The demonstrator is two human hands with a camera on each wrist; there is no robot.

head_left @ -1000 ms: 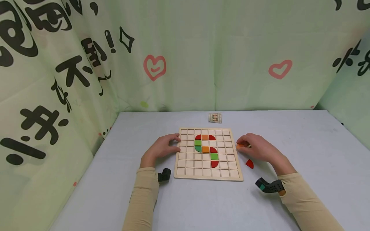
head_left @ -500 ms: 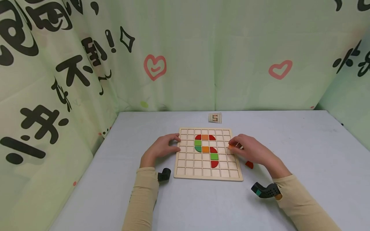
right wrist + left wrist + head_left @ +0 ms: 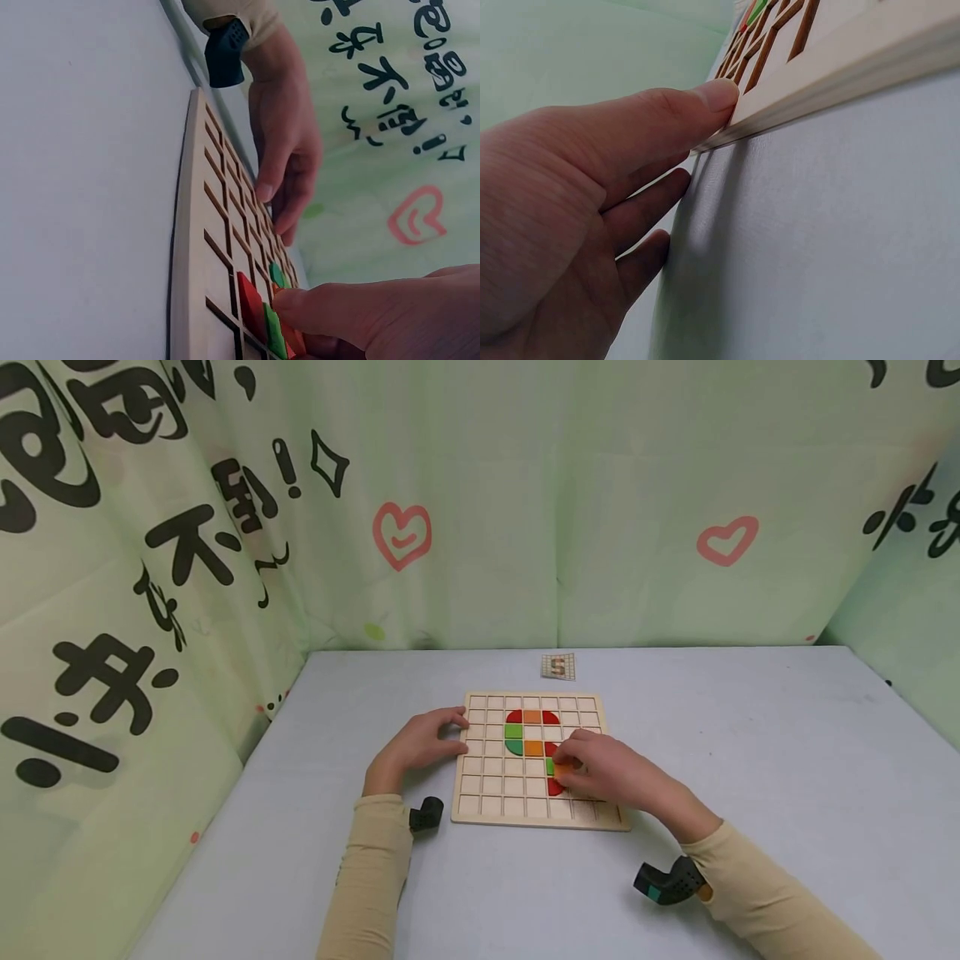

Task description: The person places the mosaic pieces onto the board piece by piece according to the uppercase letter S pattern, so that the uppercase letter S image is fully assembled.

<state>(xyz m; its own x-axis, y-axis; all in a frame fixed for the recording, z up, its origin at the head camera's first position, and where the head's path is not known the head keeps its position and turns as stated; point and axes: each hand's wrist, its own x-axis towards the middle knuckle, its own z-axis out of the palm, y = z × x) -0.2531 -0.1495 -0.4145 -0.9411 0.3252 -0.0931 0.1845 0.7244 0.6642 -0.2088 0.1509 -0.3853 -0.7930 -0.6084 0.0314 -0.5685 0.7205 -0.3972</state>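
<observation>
A light wooden grid board (image 3: 487, 783) lies on the table, with red, orange and green tiles forming an S-like figure in its cells. My left hand (image 3: 420, 743) rests at the board's left edge; in the left wrist view its thumb (image 3: 720, 94) presses the rim (image 3: 840, 75) while the other fingers stay extended. Over the figure's lower right, my right hand (image 3: 618, 770) pinches an orange tile (image 3: 562, 771) between thumb and fingertips. That hand covers part of the green tile (image 3: 550, 767) and the lowest red tile (image 3: 555, 787). Whether the orange tile touches the board, I cannot tell.
A small card (image 3: 558, 667) with a printed grid pattern lies behind the board. The pale table (image 3: 750, 710) extends on both sides, with a green printed curtain (image 3: 487, 593) behind it. Both wrists wear black devices.
My right hand has carried the orange tile leftward from beside the board to over the figure's lower right. A loose red quarter-round tile on the table is now hidden. The left hand stays put.
</observation>
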